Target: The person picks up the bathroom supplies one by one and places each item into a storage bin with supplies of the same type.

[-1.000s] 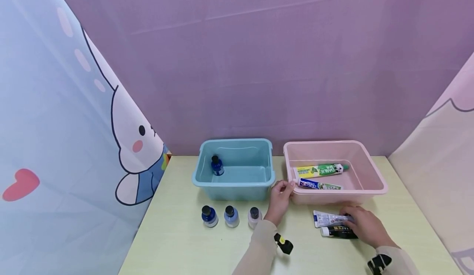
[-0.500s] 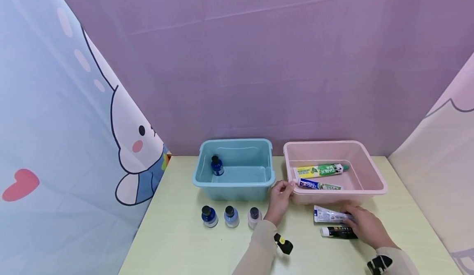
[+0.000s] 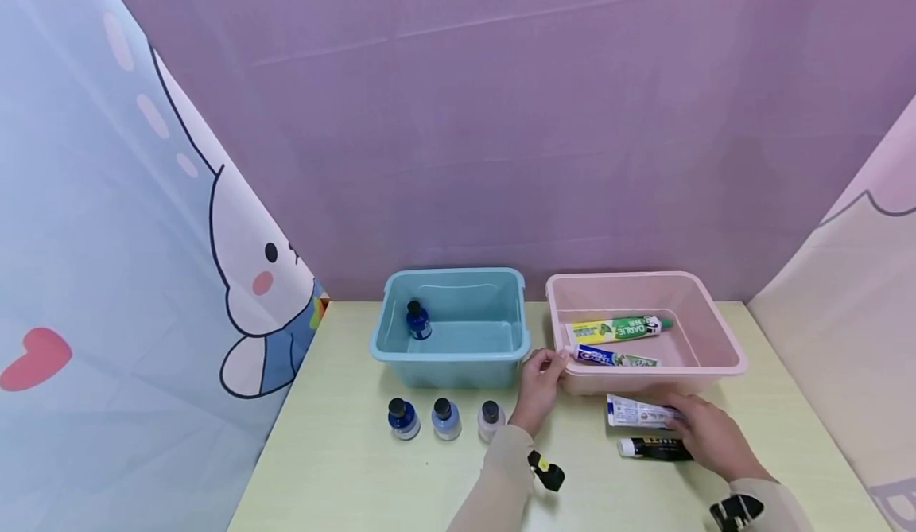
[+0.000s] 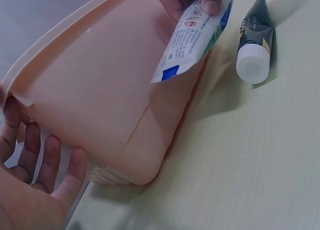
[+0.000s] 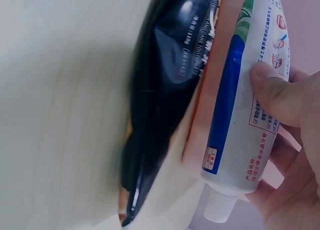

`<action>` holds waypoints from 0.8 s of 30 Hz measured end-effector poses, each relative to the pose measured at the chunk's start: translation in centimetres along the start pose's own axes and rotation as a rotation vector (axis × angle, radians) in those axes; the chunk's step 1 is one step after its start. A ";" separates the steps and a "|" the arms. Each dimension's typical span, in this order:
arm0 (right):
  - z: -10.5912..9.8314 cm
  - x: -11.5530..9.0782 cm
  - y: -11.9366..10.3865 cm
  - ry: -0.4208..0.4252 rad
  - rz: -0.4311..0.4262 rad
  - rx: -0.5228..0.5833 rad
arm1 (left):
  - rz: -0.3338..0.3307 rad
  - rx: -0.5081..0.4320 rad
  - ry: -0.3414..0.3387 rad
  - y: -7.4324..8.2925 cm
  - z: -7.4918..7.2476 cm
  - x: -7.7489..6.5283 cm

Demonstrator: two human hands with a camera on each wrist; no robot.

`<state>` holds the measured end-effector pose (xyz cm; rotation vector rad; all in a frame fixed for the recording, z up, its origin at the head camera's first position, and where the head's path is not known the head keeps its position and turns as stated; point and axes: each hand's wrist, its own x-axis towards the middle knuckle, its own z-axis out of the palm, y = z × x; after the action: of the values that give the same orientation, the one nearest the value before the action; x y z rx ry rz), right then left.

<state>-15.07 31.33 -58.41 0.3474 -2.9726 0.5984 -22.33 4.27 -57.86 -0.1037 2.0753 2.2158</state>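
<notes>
In the head view, my left hand point(image 3: 539, 385) holds the front left corner of the pink basket point(image 3: 647, 382); the left wrist view shows its fingers point(image 4: 48, 160) along the basket's wall. My right hand point(image 3: 712, 434) grips a white and blue toothpaste tube point(image 3: 639, 413), thumb on the printed side in the right wrist view. This tube is lifted off the table in front of the basket, its white cap point(image 5: 219, 206) pointing away from the thumb. Just below it lies a black toothpaste tube point(image 3: 654, 448) with a white cap, partly behind the right hand.
Inside the pink basket are a green and yellow toothpaste tube point(image 3: 615, 330) and a blue and green one point(image 3: 615, 355). The teal basket point(image 3: 451, 367) to its left holds a dark blue bottle point(image 3: 418, 321). Before it stand a dark blue bottle point(image 3: 404, 421), a light blue one point(image 3: 446, 421) and a clear one point(image 3: 490, 422).
My right hand has raised the white and blue tube slightly, up and away from the black tube. The left hand keeps its hold on the pink basket.
</notes>
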 end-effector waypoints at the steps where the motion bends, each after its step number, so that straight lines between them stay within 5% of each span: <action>1: -0.1 0.0 0.0 0.005 -0.002 -0.001 | 0.004 -0.001 -0.001 0.0 0.0 0.0; 13: -1.5 -0.3 -0.6 0.143 -0.078 -0.006 | 0.013 -0.003 -0.005 -0.1 0.0 0.1; 24: -3.3 -0.1 -1.6 0.133 -0.065 -0.013 | -0.004 -0.002 -0.008 -0.1 0.0 0.1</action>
<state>-14.46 31.15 -54.81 0.3853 -2.8257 0.5714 -22.42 4.23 -57.99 -0.0984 2.0668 2.2124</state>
